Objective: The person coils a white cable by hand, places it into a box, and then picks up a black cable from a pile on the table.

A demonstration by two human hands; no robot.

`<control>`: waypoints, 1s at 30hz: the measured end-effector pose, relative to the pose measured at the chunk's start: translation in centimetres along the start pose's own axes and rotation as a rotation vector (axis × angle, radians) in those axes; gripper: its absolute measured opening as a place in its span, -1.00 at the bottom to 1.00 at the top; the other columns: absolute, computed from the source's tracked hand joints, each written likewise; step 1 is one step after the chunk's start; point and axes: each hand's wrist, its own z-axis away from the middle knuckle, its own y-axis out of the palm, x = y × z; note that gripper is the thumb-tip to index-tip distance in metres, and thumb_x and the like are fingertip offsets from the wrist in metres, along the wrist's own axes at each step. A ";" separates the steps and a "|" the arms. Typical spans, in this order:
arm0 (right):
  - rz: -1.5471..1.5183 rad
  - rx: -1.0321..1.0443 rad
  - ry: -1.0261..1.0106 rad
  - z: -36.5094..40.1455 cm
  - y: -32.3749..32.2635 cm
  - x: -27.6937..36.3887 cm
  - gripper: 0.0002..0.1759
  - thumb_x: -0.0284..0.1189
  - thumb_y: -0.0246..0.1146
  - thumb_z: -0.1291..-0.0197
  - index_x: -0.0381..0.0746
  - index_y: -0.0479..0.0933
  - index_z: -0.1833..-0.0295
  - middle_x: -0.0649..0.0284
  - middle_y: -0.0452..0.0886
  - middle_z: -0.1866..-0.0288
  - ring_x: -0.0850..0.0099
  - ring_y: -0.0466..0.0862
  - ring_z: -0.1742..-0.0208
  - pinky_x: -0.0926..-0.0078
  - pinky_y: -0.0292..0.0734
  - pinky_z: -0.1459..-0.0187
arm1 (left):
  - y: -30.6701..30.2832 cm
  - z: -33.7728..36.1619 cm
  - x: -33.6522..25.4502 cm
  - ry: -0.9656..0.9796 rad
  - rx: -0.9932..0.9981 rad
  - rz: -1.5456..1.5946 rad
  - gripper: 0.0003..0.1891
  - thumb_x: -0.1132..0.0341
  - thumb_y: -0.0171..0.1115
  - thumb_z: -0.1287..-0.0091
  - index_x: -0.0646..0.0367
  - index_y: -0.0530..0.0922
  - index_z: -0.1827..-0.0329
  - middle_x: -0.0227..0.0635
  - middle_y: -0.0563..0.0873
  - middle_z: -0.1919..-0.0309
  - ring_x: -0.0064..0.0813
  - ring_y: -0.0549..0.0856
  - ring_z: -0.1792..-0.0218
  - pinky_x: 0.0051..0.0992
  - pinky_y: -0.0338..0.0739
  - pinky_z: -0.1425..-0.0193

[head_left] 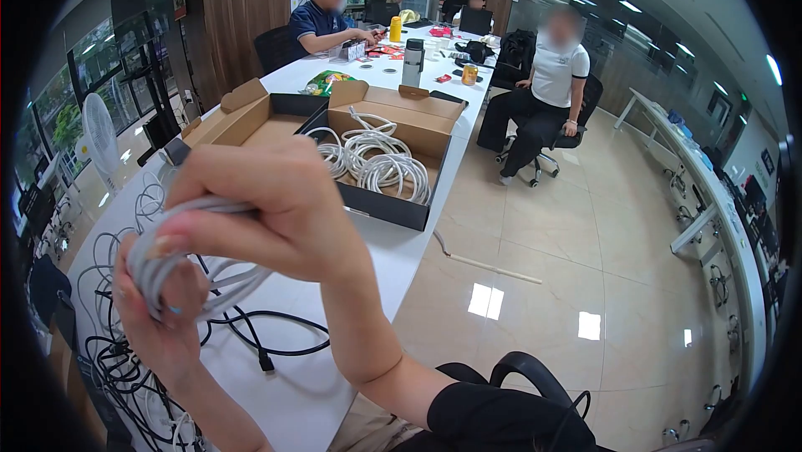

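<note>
A coil of light grey cable [150,264] is raised close to the camera, held between both hands. My left hand [163,335] is wrapped round the coil from below, with its fingers curled up at the outer side. From above, my right hand [267,201] grips the same coil, thumb pressed along the loops. Part of the coil is hidden behind the fingers. Beyond my hands, several coiled white cables [388,172] lie in an open black-and-brown cardboard box [393,208]. Tangled black cables [125,377] lie on the white table near my left forearm.
A second open box [280,122] stands behind the first. A grey bottle [413,63], a can [469,74] and a green bag [326,82] are farther along the table. One person [326,22] sits at the table, another [551,76] on a chair to the right.
</note>
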 end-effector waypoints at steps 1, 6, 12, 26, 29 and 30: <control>-0.013 0.009 0.009 0.1 -0.4 0.1 -0.83 -0.40 0.34 0.00 -0.26 0.54 0.48 0.34 0.50 0.67 0.51 0.44 0.69 0.67 0.23 0.62 | 0.2 0.0 -0.2 -0.015 0.129 -0.087 -0.53 0.02 -0.03 -0.37 0.37 0.38 0.07 -0.51 0.32 0.75 -0.73 0.27 0.80 -0.70 0.18 0.66; 0.019 0.105 0.004 0.8 -0.8 -0.5 -0.77 -0.34 0.37 0.03 -0.23 0.52 0.55 0.31 0.44 0.73 0.45 0.44 0.70 0.58 0.23 0.64 | -0.7 -0.2 -3.1 -0.162 0.412 -0.422 -0.48 0.04 -0.03 -0.34 0.44 0.36 -0.02 -0.25 0.45 0.72 -0.49 0.45 0.80 -0.47 0.51 0.43; 0.082 0.073 -0.007 0.3 1.8 -0.9 -0.73 -0.32 0.30 -0.04 -0.24 0.48 0.58 0.28 0.38 0.75 0.39 0.44 0.68 0.50 0.24 0.63 | -0.4 1.3 -2.4 -0.058 -0.449 -0.528 -0.54 0.10 -0.08 -0.42 0.42 0.39 -0.07 -0.39 0.43 0.57 -0.77 0.23 0.71 -0.70 0.07 0.68; -0.159 0.025 0.186 -0.2 -0.7 -2.8 -0.79 -0.69 0.16 -0.07 -0.32 0.62 0.18 0.25 0.65 0.28 0.52 0.58 0.25 0.66 0.45 0.18 | 0.3 -1.5 -1.9 -0.270 0.119 -0.185 -0.65 0.13 -0.04 -0.41 0.30 0.48 0.26 -0.55 0.38 0.62 -0.83 0.14 0.68 -0.72 0.00 0.65; -0.043 0.079 0.290 -0.1 -0.2 -3.1 -0.81 -0.65 0.20 -0.07 -0.32 0.62 0.17 0.25 0.66 0.30 0.53 0.59 0.26 0.65 0.47 0.21 | 0.0 -1.9 -1.8 -0.226 0.082 -0.145 -0.62 0.10 -0.08 -0.43 0.29 0.45 0.32 -0.57 0.32 0.66 -0.82 0.09 0.70 -0.69 -0.04 0.64; -0.025 0.090 0.355 -0.1 0.0 -2.5 -0.82 -0.63 0.21 -0.07 -0.32 0.62 0.18 0.25 0.66 0.32 0.54 0.59 0.27 0.65 0.48 0.22 | -0.1 -2.1 -1.8 -0.209 0.054 -0.151 -0.61 0.09 -0.09 -0.44 0.29 0.45 0.33 -0.57 0.31 0.67 -0.82 0.08 0.71 -0.69 -0.05 0.64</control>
